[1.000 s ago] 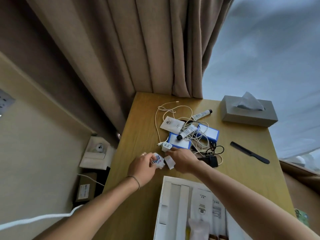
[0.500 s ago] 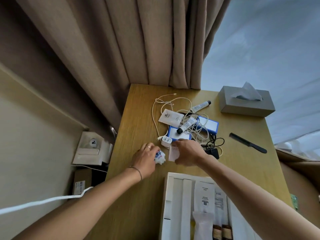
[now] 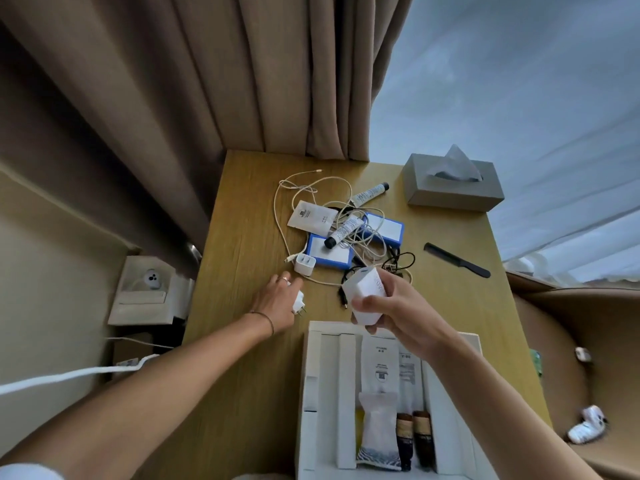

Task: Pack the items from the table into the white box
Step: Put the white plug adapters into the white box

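The white box (image 3: 311, 375) lies open at the table's near edge with sachets and small tubes inside. My right hand (image 3: 391, 306) holds a small white carton (image 3: 363, 296) just above the box's far rim. My left hand (image 3: 277, 303) rests on the table, closed around a white plug adapter (image 3: 298, 304) whose prongs stick out. Behind my hands lies a pile: a white charger cube (image 3: 304, 265), tangled white cables (image 3: 311, 188), two blue-edged packs (image 3: 329, 256), two tubes (image 3: 343, 230), a white sachet (image 3: 311, 218) and a black cable (image 3: 398, 263).
A grey tissue box (image 3: 450, 192) stands at the table's far right, a black comb (image 3: 457, 259) lies right of the pile. Curtains hang behind the table. Left of the table, lower down, sit a white box with a small device (image 3: 149, 289) and a white cord.
My right hand lifted the white carton off the table and drew it back toward the box. My left hand stayed on the table, still holding the plug adapter.
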